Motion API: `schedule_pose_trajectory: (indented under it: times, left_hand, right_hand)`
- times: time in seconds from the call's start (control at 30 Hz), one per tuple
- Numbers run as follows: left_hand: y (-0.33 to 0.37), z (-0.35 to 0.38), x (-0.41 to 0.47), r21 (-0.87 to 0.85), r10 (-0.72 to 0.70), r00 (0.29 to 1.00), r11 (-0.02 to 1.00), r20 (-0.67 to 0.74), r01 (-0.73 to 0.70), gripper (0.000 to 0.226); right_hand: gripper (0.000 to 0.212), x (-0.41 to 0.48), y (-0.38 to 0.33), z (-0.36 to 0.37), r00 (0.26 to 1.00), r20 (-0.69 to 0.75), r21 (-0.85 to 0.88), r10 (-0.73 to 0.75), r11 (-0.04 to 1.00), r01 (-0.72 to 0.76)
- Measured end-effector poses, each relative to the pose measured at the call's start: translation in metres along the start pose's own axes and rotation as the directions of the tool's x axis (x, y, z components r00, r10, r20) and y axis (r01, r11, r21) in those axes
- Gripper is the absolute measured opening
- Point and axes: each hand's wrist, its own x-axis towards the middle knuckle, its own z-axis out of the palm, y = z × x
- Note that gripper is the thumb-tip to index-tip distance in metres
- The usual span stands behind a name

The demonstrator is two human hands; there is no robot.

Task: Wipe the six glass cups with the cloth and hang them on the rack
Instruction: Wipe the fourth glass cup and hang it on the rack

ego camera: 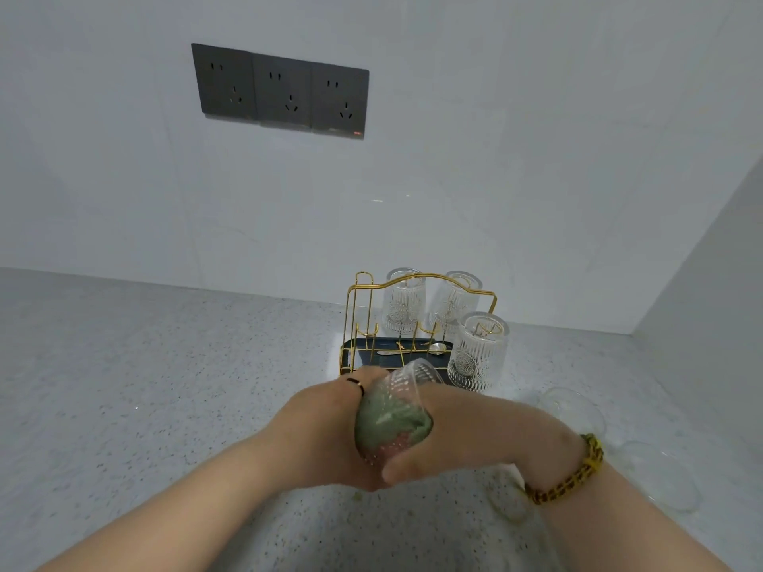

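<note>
Between my hands is a ribbed glass cup, tilted with its base pointing away. A green and pink cloth fills its inside. My left hand grips the cup from the left and below. My right hand holds it from the right, thumb across the cloth at the cup's mouth. Behind them stands the gold wire rack on a dark tray, with three patterned cups hanging upside down: two at the back and one at the front right. Clear cups lie on the counter at right.
The speckled grey counter runs left and front, meeting white walls at the back and right. A dark triple socket panel sits on the back wall. Spoons lie in the rack's tray.
</note>
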Motion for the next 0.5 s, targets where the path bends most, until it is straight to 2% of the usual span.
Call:
schedule_pose_trajectory:
  times: [0.1,0.2,0.3,0.37,0.43,0.5]
  left_hand:
    - [-0.007,0.006,-0.001,-0.217,-0.027,0.989,0.975,0.142,0.057,0.066]
    - [-0.014,0.003,-0.002,-0.442,-0.014,0.978,0.890,0.209,0.108,0.058]
    - [-0.019,-0.001,-0.004,-0.474,-0.016,0.978,0.873,0.208,0.115,0.056]
    - [-0.022,-0.001,-0.005,-0.490,-0.029,0.982,0.864,0.185,0.118,0.061]
    - [-0.024,0.000,-0.005,-0.520,-0.046,0.988,0.846,0.149,0.118,0.063]
    - [-0.023,0.000,-0.005,-0.521,-0.066,0.992,0.847,0.104,0.111,0.065]
  right_hand:
    - [0.052,-0.001,-0.003,-0.007,0.993,0.109,-0.164,0.033,0.986,-0.015]
    - [0.047,-0.004,-0.010,-0.014,0.990,0.138,-0.206,0.019,0.979,0.010]
    - [0.037,-0.007,-0.006,-0.021,0.999,0.039,-0.293,-0.018,0.956,0.029]
    - [0.028,-0.007,-0.001,-0.023,0.998,-0.034,-0.282,-0.052,0.958,0.041]
    - [0.016,-0.008,0.003,-0.025,0.993,-0.095,-0.218,-0.069,0.975,0.047]
    - [0.018,-0.010,0.007,-0.027,0.983,-0.166,-0.096,-0.080,0.993,0.064]
